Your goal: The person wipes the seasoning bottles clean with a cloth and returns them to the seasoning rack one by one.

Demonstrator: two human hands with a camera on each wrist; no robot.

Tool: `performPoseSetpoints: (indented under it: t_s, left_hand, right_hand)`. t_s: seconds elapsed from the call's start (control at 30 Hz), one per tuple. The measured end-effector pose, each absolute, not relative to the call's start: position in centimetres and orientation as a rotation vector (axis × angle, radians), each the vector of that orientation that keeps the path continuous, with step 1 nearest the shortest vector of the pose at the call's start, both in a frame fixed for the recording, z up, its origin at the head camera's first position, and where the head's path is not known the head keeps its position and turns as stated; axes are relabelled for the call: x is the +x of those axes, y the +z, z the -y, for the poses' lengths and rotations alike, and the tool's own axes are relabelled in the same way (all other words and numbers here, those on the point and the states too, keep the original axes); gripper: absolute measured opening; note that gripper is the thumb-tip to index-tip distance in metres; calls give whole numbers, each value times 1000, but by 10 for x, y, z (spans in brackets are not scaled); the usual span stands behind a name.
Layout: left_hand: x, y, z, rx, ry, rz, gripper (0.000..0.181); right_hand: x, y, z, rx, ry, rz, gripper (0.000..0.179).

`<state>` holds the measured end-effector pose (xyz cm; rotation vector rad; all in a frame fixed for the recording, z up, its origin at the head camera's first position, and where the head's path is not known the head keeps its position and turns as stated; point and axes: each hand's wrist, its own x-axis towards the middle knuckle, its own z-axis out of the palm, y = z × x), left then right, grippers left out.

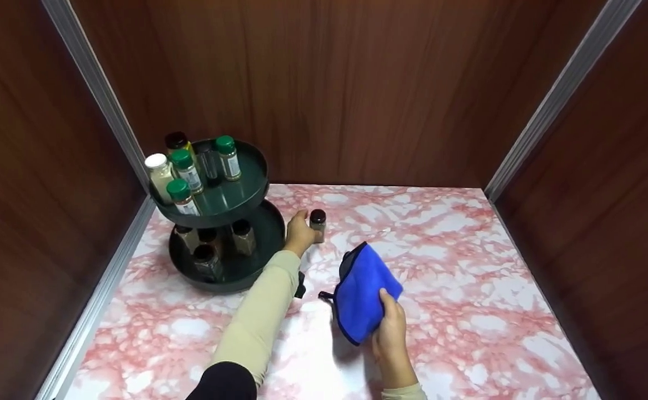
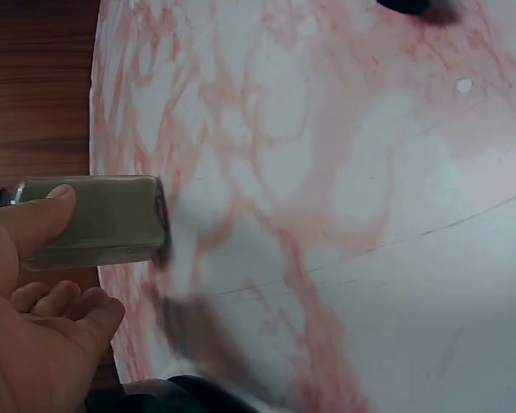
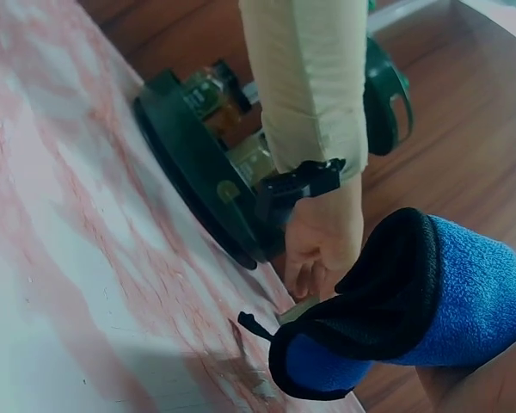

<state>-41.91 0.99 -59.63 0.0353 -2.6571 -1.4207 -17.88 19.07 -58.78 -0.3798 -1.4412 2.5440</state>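
A spice jar (image 2: 103,219) with a dark cap and grey-green contents stands upright on the marbled tabletop. Beside it is my left hand (image 1: 300,233), its thumb (image 2: 62,196) lying across the jar's side while the other fingers, loosely bent, stay off the glass. My right hand (image 1: 392,328) grips a blue cloth (image 1: 364,294) with black edging and a small black loop, thumb on its near face. The cloth is folded over, and its dark inner side shows in the right wrist view. Most of the right fingers are hidden behind it.
A dark green two-tier round rack (image 1: 218,208) stands at the back left. Green-, white- and dark-capped jars (image 1: 188,172) fill part of its upper tier; several dark-capped jars (image 1: 243,239) sit below. Brown wood-look panels (image 1: 357,94) enclose the table (image 1: 468,316).
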Motion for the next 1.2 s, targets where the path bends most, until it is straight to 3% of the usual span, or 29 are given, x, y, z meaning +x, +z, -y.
performPoseSetpoints:
  t_s: [0.4, 0.7, 1.2]
  left_hand:
    - [-413, -604, -10, -42, -1502, 2565, 37]
    - [-393, -591, 7, -96, -1513, 2554, 42]
    - [-331, -559, 23, -317, -1578, 2483, 42]
  right_hand:
    - [-178, -587, -192, -404, 2519, 1430, 39]
    - [-178, -584, -203, -411, 2508, 1452, 44]
    - [-179, -581, -207, -411, 2518, 1482, 46]
